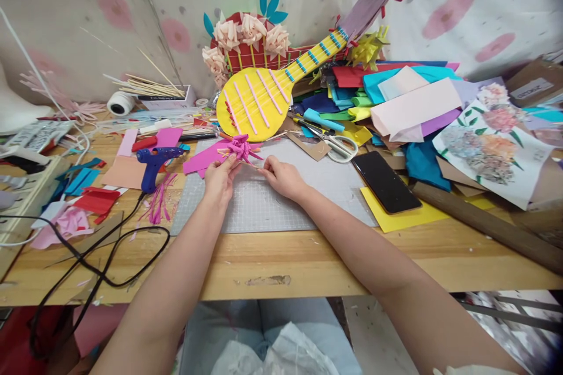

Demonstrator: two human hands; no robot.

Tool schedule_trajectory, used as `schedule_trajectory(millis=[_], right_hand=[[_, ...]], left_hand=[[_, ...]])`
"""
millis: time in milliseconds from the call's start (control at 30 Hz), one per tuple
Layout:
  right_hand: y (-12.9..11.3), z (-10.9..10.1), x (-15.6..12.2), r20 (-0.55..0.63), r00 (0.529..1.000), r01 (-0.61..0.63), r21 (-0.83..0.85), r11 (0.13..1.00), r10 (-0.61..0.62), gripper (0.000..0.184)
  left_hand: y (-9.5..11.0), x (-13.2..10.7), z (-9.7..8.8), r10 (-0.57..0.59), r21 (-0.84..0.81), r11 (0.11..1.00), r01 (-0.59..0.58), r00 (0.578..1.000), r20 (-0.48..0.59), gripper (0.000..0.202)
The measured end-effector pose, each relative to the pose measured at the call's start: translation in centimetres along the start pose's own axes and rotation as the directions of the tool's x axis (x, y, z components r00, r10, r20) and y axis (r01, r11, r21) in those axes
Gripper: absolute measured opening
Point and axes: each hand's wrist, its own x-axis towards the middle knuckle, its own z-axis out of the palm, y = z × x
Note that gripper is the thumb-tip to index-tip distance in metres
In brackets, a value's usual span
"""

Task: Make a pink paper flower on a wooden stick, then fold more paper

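Note:
Over a grey cutting mat point(264, 205), my left hand point(219, 179) pinches the base of a small magenta paper flower point(241, 148) with curled strips. My right hand point(284, 177) has its fingers pinched together at the end of a thin wooden stick that runs from the flower. Both hands are close together near the mat's far edge. A magenta foam sheet point(203, 159) lies just behind the left hand.
A blue glue gun point(155, 161) with a black cord lies left of the mat. Behind stands a yellow paper guitar point(264, 94), scissors point(336, 143), a black phone point(386, 181) and heaps of coloured foam sheets at the right. Scraps litter the left.

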Motion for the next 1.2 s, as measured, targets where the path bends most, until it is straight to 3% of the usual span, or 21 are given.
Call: schedule_trajectory(millis=[333,633,867,1200], right_hand=[[0.2,0.4,0.3,0.02,0.999,-0.041,-0.064,0.997,0.043,0.037],[0.7,0.2,0.6,0.062,0.998,-0.02,-0.018,1.0,0.021,0.035],[1.1,0.1,0.3,-0.038,0.999,0.006,0.094,0.996,-0.002,0.025],[0.7,-0.2,0.3,-0.011,1.0,-0.009,0.029,1.0,0.009,0.027]], left_hand=[[0.1,0.0,-0.1,-0.019,-0.003,1.0,0.019,0.997,0.079,0.017],[-0.3,0.0,0.1,0.007,-0.013,1.0,-0.007,1.0,0.008,0.024],[-0.7,0.3,-0.1,0.044,0.002,0.999,-0.044,0.998,-0.045,0.031],[-0.5,0.2,0.1,0.046,0.005,0.999,-0.046,0.998,-0.044,0.033]])
